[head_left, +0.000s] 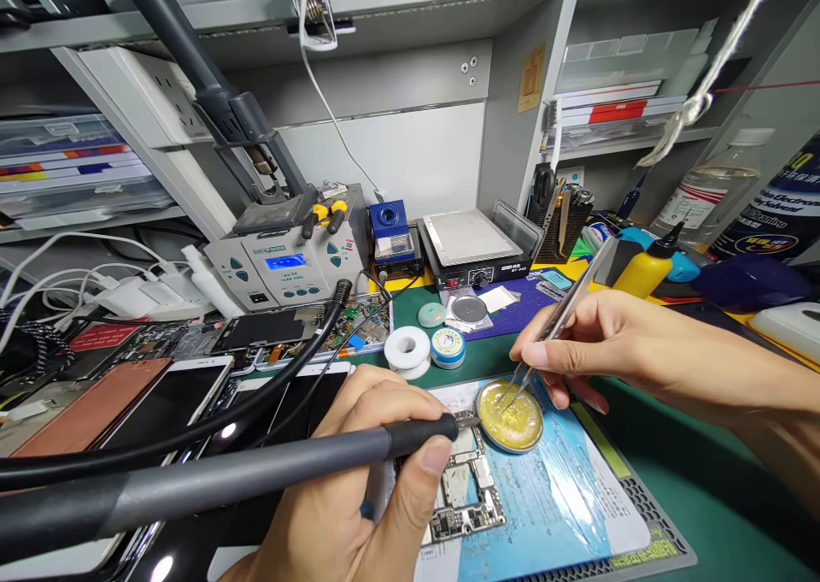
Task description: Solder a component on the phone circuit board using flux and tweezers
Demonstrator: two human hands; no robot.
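My left hand [359,496] grips a dark hot-air wand [256,467] that lies across the lower left, its nozzle end pointing right toward a round tin of yellow flux paste [511,418]. My right hand [595,343] pinches metal tweezers [564,317], whose tips dip into the yellow paste. A bare phone circuit board [466,492] lies just under my left thumb on a blue work mat [557,505].
A rework station [288,266] with a lit blue display stands behind, next to a black hot plate [471,249]. Several phones and screens [160,394] lie at the left. Solder reels [410,349] sit mid-bench. A yellow squeeze bottle [647,270] and tool holder [564,223] stand at the right.
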